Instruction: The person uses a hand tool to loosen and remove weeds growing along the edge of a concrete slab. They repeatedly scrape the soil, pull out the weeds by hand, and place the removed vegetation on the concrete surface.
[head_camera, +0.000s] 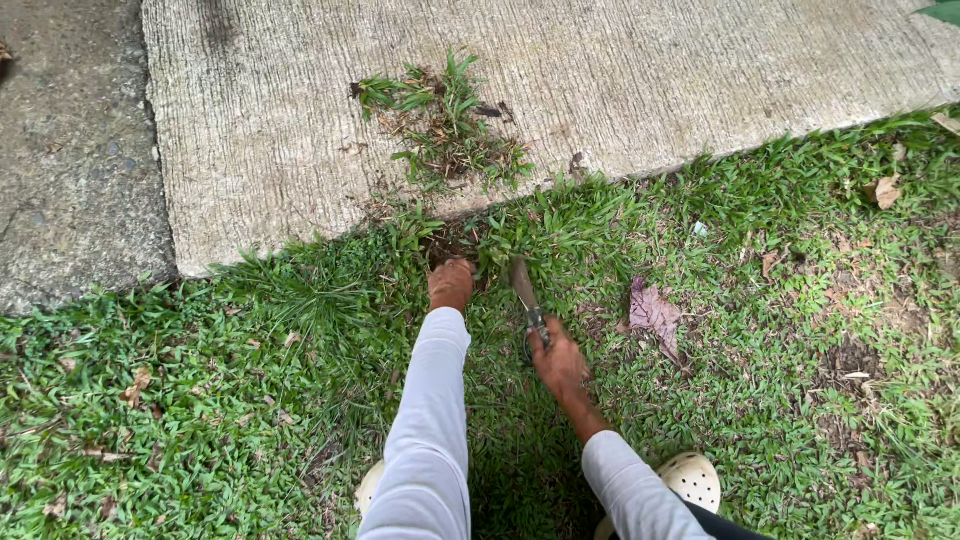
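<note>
No packages, labels, signs or screens show anywhere (only lawn and concrete outdoors).

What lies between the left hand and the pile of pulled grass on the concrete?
In the head view, only grass and the slab edge separate left hand from pile.

From my feed the light is soft, even daylight, as under an overcast sky, with no glare on the pale concrete slab (560, 70). Shadows are faint; the darkest patch lies in the grass (200, 400) between the two sleeves at the bottom. Focus is sharp across the middle, and the lines bend slightly toward the corners.
</note>
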